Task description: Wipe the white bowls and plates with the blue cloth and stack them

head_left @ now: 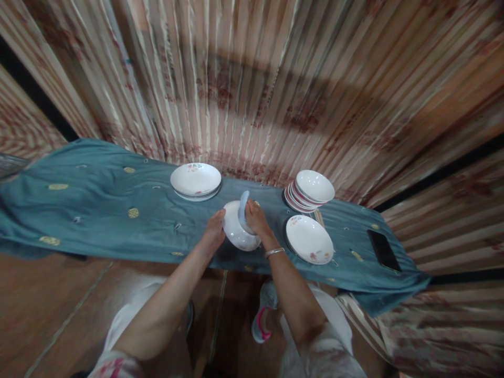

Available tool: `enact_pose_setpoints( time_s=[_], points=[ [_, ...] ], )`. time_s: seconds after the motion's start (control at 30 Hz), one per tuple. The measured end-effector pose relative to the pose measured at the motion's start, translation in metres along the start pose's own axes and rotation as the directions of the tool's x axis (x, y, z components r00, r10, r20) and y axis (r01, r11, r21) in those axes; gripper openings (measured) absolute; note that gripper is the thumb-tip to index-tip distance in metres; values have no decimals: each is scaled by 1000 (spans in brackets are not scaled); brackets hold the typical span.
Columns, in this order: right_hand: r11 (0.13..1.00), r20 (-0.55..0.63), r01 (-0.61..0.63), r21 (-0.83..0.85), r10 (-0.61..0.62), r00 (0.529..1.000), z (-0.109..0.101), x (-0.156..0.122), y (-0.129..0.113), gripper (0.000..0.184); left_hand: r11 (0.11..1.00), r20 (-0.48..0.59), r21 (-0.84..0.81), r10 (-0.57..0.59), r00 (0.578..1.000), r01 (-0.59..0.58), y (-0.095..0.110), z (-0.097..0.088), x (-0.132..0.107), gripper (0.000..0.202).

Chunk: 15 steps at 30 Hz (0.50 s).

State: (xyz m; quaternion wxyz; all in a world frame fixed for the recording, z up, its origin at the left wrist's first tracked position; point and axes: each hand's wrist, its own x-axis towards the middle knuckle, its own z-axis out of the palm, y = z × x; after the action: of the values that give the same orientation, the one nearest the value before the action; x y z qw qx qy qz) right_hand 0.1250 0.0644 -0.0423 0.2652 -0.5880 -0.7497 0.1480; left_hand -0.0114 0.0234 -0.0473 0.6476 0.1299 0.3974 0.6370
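Observation:
My hands hold a tilted white ceramic bowl (237, 229) above a teal cloth (98, 210). My left hand (214, 231) grips its left side. My right hand (255, 218), with a silver bangle (274, 252) on the wrist, presses against its upper right rim. A pale blue curved handle (244, 210) rises from the bowl beside my right fingers; what it belongs to is hidden. To the left stands a small stack of white plates (196, 179). To the right lie a single floral white plate (309, 240) and a stack of white bowls (313, 189).
A black phone (384, 250) lies on the cloth at the far right. Striped, patterned curtains (252, 94) rise behind the table. The cloth's front edge overhangs a brown floor (47, 304), where my sneaker (263, 315) shows below my arms.

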Motion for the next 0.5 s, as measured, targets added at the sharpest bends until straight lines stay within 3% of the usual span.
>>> enact_pose_setpoints(
  time_s=[0.23,0.5],
  points=[
    [995,-76,-89,38,92,993,8,-20,30,40,1000,3,-8,-16,1000,16,4,4,-4,8],
    [999,-179,-45,9,46,983,20,-59,58,42,1000,-25,-22,-9,1000,9,2,4,-2,9]
  ],
)
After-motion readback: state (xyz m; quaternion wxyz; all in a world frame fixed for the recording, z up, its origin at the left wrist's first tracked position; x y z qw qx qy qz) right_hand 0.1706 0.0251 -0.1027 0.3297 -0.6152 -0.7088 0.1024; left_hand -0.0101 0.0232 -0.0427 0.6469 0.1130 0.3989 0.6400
